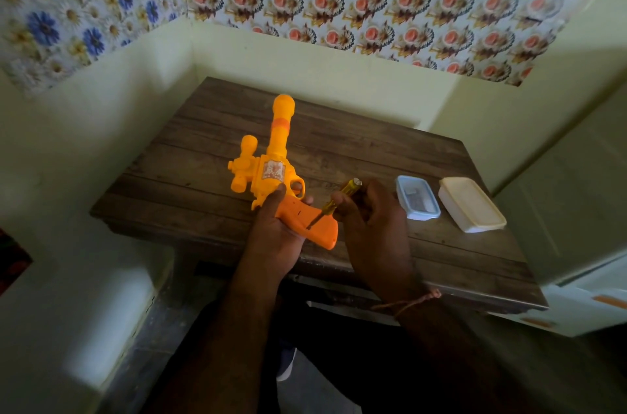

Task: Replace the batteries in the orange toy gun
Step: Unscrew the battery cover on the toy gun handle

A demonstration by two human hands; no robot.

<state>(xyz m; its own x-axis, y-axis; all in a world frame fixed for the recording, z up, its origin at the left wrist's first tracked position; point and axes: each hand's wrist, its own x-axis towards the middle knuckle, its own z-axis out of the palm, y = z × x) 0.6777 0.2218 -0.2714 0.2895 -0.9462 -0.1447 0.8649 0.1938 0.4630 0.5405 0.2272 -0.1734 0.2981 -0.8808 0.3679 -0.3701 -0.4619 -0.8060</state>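
The orange toy gun (271, 169) is held above the wooden table (339, 149), its barrel pointing away from me and its darker orange grip toward me. My left hand (276, 233) grips the gun around the grip, thumb near the trigger guard. My right hand (371, 213) holds a yellow-handled screwdriver (342, 196). The screwdriver's metal tip touches the side of the grip, at a small spot on the cover. No batteries are visible.
A small clear container with a blue rim (417, 198) and a white lidded box (471, 205) sit on the table to the right of my hands. Walls close in behind and on the left of the table. My legs are under its front edge.
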